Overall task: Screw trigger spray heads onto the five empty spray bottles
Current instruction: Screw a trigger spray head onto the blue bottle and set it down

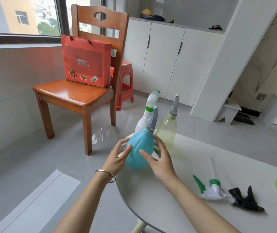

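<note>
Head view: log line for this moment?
blue bottle: head on | left hand, right hand: holding it | loose: green-white head, black head

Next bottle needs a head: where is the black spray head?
The black spray head lies on the white table, lower right in the head view, right of the green-and-white spray head.
</note>
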{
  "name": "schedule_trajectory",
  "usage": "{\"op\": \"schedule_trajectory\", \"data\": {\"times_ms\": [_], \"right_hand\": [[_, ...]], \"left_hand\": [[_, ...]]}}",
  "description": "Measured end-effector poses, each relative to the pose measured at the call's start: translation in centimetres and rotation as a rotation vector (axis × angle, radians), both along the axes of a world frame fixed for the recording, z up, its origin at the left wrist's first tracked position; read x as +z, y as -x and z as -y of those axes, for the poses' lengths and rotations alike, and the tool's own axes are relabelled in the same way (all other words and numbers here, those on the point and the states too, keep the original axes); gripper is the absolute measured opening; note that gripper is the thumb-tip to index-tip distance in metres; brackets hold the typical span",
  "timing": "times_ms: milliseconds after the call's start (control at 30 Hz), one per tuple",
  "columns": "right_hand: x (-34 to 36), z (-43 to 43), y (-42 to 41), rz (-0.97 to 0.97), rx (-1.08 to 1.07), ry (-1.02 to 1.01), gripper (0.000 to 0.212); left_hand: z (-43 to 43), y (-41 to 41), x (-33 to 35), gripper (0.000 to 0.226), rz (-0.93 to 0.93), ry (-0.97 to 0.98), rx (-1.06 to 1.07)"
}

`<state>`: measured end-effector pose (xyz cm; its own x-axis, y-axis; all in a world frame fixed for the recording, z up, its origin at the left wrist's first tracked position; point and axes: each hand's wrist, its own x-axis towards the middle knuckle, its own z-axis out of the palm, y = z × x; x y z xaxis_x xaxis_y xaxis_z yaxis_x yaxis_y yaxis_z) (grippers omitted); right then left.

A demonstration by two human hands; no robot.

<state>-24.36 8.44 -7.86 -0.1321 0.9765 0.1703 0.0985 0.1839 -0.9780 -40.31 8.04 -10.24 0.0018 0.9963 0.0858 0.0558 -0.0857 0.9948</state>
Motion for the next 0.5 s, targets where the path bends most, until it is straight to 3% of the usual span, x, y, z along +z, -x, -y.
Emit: {"op": "schedule_trajectory", "data": {"times_ms": [133, 333, 500], "right_hand": [[-1.1, -0.3, 1.0, -0.005, -0.013, 0.006, 0.066], [-1.9, -0.9, 1.2, 0.001, 0.006, 0.006, 0.064], [-2.4, -1.3, 1.2, 0.066, -0.012, 0.012, 0.07]], "left_hand": [[-0.5, 0.8, -0.5, 0.027, -0.017, 0.058, -0.016], [-1.4, 1.7, -1.4, 0.045, -0.077, 0.038, 0.012], [-1.3, 1.6, -0.3, 0.043, -0.065, 0.034, 0.026]]}}
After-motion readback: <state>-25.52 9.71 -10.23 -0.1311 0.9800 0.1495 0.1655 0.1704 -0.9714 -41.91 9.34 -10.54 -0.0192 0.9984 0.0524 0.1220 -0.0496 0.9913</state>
